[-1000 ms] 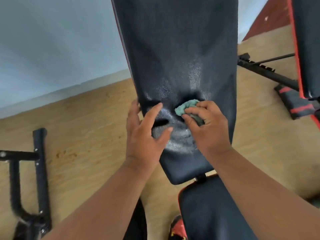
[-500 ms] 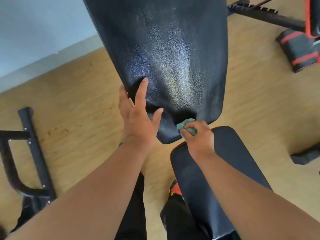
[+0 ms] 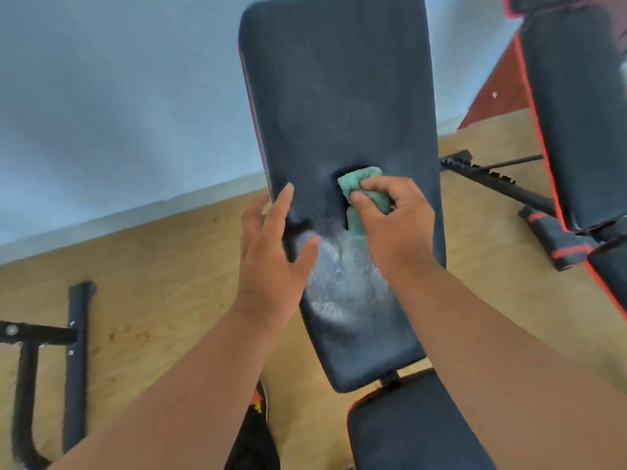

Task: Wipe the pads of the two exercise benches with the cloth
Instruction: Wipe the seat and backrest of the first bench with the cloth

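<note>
The black back pad (image 3: 339, 96) of the near exercise bench slopes up in front of me, with a shiny wet patch low on it. My right hand (image 3: 393, 218) grips a bunched green cloth (image 3: 363, 188) and presses it into the pad's middle. My left hand (image 3: 271, 245) rests on the pad's left edge, fingers straight and thumb on the pad face. The bench's seat pad (image 3: 407, 432) lies below, partly behind my right forearm. The second bench's black pad with red trim (image 3: 576, 113) stands at the right edge.
Wooden floor (image 3: 152, 283) spreads around the benches, with a pale wall behind. A black metal frame (image 3: 74, 334) lies on the floor at the left. The second bench's black support bar (image 3: 492, 179) and a padded foot roller (image 3: 556, 245) sit on the floor at the right.
My right hand has carried the cloth from the pad's bottom edge back up to its middle. My left hand has shifted up along the left edge. The view has tilted upward.
</note>
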